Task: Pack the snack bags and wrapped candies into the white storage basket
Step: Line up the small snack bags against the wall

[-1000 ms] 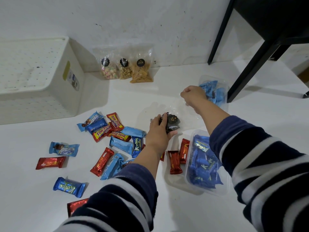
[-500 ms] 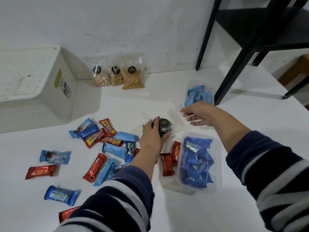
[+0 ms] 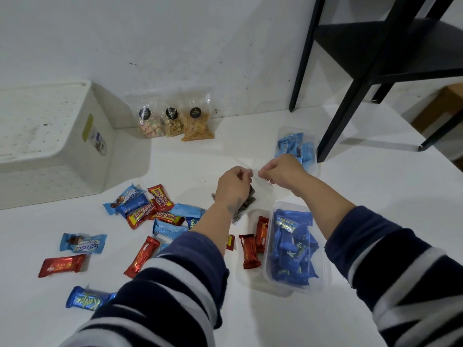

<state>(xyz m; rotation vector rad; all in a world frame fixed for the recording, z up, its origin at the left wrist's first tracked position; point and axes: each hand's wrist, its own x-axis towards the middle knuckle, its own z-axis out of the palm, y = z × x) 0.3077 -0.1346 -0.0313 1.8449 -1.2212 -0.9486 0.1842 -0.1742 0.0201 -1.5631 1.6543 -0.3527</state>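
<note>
A clear snack bag with dark contents (image 3: 246, 204) hangs in the middle of the white surface. My left hand (image 3: 233, 187) and my right hand (image 3: 281, 171) both pinch its top edge, close together. Three more clear snack bags (image 3: 175, 122) lean against the back wall. Several red and blue wrapped candies (image 3: 150, 211) lie scattered at left and centre. The white storage basket (image 3: 55, 166) stands at far left, its inside hidden from here.
A clear tub of dark blue candies (image 3: 295, 249) sits under my right forearm, with a second tub of light blue candies (image 3: 300, 146) behind my right hand. Black furniture legs (image 3: 345, 101) stand at the back right.
My left hand rose from the dark bag's body to its top edge. My right hand moved left to meet it, and both now pinch the bag's top. The camera tilted up.
</note>
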